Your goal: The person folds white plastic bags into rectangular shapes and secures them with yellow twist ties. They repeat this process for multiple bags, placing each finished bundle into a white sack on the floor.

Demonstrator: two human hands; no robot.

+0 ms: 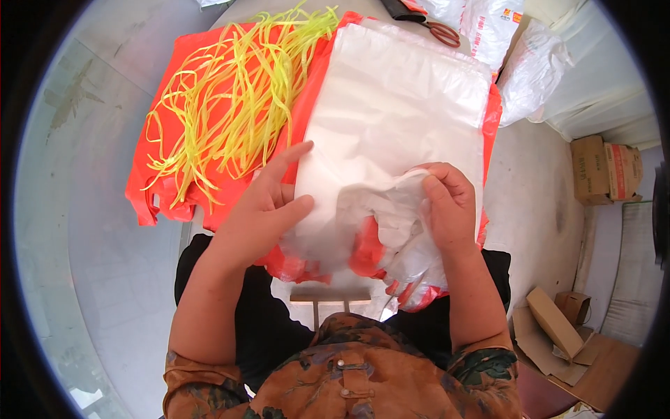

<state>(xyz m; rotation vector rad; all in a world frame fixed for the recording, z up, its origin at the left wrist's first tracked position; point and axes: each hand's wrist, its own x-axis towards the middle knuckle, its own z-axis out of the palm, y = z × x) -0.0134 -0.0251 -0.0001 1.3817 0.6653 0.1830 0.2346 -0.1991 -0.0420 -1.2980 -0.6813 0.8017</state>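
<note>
A stack of white plastic bags (391,98) lies over red plastic bags (492,119) in front of me. My left hand (272,209) is at the stack's left edge, fingers apart and thumb beside the white plastic. My right hand (450,209) pinches a turned-up edge of a white bag between thumb and fingers, near the crumpled lower part where red shows through. To the left, thin yellow strips (230,98) are heaped on another pile of red bags (150,195).
Red-handled scissors (443,33) lie at the back of the table (241,10). White plastic packages (530,70) sit at the back right. Cardboard boxes (592,171) stand along the right wall, and loose cardboard pieces (548,325) lie at lower right.
</note>
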